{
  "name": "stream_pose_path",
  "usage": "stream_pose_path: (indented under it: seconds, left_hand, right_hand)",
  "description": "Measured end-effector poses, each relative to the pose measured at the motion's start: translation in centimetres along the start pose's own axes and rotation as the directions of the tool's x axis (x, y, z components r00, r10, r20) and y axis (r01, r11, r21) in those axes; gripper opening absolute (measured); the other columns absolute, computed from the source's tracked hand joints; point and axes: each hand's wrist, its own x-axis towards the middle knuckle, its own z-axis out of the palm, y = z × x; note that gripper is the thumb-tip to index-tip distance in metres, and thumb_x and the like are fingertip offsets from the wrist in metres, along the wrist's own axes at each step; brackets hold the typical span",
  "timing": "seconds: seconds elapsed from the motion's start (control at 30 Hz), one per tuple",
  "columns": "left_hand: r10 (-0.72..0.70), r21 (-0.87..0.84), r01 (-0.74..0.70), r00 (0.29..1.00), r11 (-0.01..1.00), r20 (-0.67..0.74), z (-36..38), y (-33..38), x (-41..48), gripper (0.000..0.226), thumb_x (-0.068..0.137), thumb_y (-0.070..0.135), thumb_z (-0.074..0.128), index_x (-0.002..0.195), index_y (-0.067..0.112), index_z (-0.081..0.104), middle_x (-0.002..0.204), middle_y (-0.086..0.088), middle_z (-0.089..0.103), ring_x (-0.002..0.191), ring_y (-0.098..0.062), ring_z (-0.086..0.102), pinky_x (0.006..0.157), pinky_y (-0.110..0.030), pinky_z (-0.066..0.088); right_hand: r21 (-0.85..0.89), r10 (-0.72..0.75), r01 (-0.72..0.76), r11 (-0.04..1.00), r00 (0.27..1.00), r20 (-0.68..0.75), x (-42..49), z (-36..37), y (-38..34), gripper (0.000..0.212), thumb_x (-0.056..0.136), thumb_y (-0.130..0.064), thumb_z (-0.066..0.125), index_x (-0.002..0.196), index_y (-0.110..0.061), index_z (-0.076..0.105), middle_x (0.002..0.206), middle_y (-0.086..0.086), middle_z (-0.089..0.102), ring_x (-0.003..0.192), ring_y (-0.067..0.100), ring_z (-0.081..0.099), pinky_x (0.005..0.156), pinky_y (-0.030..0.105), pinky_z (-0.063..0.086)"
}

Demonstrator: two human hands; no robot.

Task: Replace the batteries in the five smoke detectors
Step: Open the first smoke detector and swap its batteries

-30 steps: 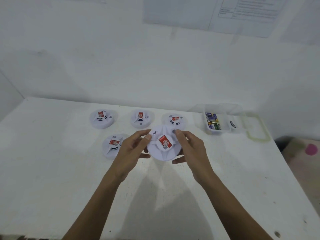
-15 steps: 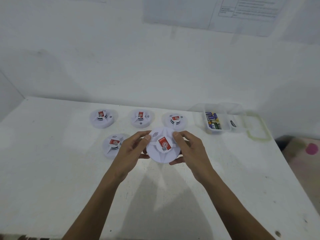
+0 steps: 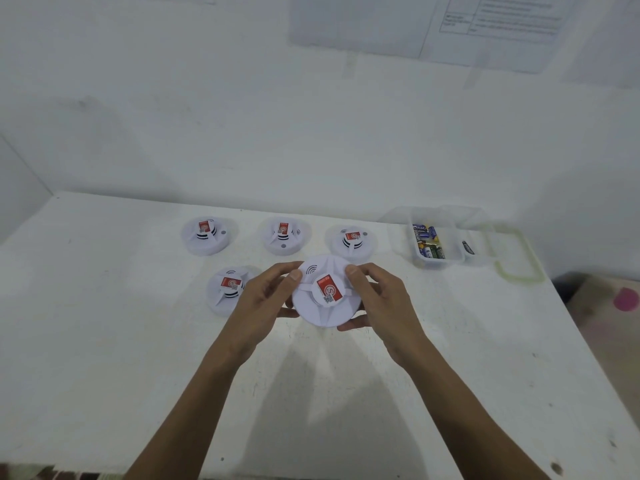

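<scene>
A round white smoke detector [image 3: 320,310] with a red label on its raised centre is held above the white table [image 3: 104,341]. My left hand [image 3: 263,299] grips its left rim, thumb on top. My right hand [image 3: 379,301] grips its right rim, thumb on top, fingers curled underneath. Three more detectors lie in a row behind: one at the left [image 3: 205,235], one in the middle [image 3: 284,235], one at the right [image 3: 352,242]. Another detector [image 3: 227,289] lies left of my left hand.
A clear plastic box [image 3: 437,242] holding several batteries stands at the back right, its lid [image 3: 516,252] lying beside it. The wall rises just behind the table, with papers [image 3: 485,26] stuck on it. The table's right edge drops to the floor.
Both hands drew the held detector slightly nearer to me and turned it a little. The other detectors and the box stayed put.
</scene>
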Motion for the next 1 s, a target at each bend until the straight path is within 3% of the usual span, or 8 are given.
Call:
stream_pose_path:
  seconds: [0.17,0.47,0.7,0.83,1.0]
  left_hand:
    - [0.001,-0.002,-0.001,1.0,1.0,0.007,-0.11,-0.06,-0.02,0.02,0.092,0.032,0.049,0.109,0.036,0.06,0.093,0.021,0.072,0.094,-0.008,0.069,0.069,-0.023,0.057]
    - [-0.002,-0.015,0.002,1.0,1.0,0.002,-0.05,-0.26,0.09,0.026,0.085,0.04,0.051,0.109,0.036,0.06,0.094,0.018,0.072,0.095,-0.011,0.07,0.07,-0.025,0.058]
    - [-0.006,-0.017,0.006,1.0,1.0,-0.003,0.02,-0.24,0.12,0.018,0.096,0.028,0.048,0.106,0.038,0.059,0.091,0.023,0.072,0.092,-0.006,0.069,0.066,-0.02,0.056]
    - [-0.022,-0.03,0.022,1.0,0.999,-0.001,-0.16,-0.46,0.24,0.02,0.092,0.034,0.049,0.108,0.036,0.06,0.095,0.018,0.072,0.095,-0.01,0.069,0.07,-0.024,0.057]
    - [-0.025,-0.045,0.025,1.0,0.999,0.0,-0.3,-0.94,0.55,0.029,0.087,0.041,0.05,0.112,0.032,0.062,0.099,0.01,0.073,0.097,-0.017,0.069,0.074,-0.03,0.059]
  right_hand:
    - [0.01,0.005,-0.005,1.0,1.0,0.005,-0.05,0.11,0.03,0.025,0.095,-0.034,0.054,0.107,-0.014,0.063,0.1,0.003,0.071,0.086,0.02,0.071,0.063,0.044,0.061]
    - [-0.006,0.003,-0.003,1.0,1.0,0.0,0.02,0.06,0.11,0.025,0.095,-0.035,0.054,0.106,-0.015,0.063,0.098,0.001,0.071,0.085,0.019,0.072,0.063,0.043,0.061]
    - [0.021,0.008,-0.008,1.0,1.0,0.008,-0.02,0.0,-0.03,0.024,0.095,-0.033,0.054,0.108,-0.014,0.064,0.1,0.002,0.071,0.085,0.018,0.072,0.064,0.044,0.061]
    - [0.085,0.018,-0.018,0.996,1.0,0.003,-0.02,-0.09,0.11,0.018,0.097,-0.029,0.052,0.105,-0.022,0.067,0.101,0.004,0.071,0.083,0.02,0.072,0.063,0.04,0.061]
    - [0.1,0.039,-0.043,0.994,0.998,0.045,0.03,-0.36,0.42,0.023,0.097,-0.017,0.052,0.117,-0.02,0.063,0.105,0.005,0.07,0.087,0.022,0.072,0.068,0.042,0.061]
